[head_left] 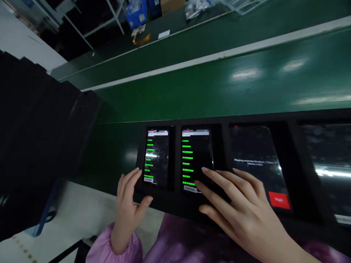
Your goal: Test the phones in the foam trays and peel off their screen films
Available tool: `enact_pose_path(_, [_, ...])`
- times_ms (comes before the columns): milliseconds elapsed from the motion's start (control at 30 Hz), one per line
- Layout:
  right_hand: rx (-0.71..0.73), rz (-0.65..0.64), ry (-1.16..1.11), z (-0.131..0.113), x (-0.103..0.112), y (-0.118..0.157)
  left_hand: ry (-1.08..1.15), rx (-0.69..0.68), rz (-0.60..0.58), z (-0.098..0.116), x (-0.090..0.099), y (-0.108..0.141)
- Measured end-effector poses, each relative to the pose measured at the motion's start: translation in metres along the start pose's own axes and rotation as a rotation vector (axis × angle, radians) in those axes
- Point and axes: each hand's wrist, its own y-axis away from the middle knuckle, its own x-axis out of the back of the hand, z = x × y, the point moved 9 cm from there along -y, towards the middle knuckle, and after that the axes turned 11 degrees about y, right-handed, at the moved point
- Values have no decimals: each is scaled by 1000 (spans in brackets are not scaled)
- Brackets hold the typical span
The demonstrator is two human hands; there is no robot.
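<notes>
Several smartphones lie face up in a black tray on the green bench. The leftmost phone shows green text lines on a dark screen. My left hand is beside its lower left corner, thumb and fingers apart, holding nothing. Over the second phone, also lit with green lines, my right hand spreads its fingers; a fingertip is at the lower part of the screen, and whether it touches I cannot tell. That hand partly hides the third phone, which shows white text and a red "Fail" button.
A fourth phone is cut off at the right edge. Behind the tray runs a green surface with a pale rail. Stacked black trays stand at left. A blue bin and plastic bags are at the back.
</notes>
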Motion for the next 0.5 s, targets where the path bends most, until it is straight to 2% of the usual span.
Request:
enact_pose_path(67, [-1, 1, 39, 1, -2, 3, -4, -2, 7, 1, 0, 4])
enact_pose_path(233, [12, 128, -51, 9, 9, 20, -69, 2, -20, 3, -4, 3])
enact_pose_path(500, [29, 153, -70, 8, 8, 21, -113, 31, -36, 2, -8, 1])
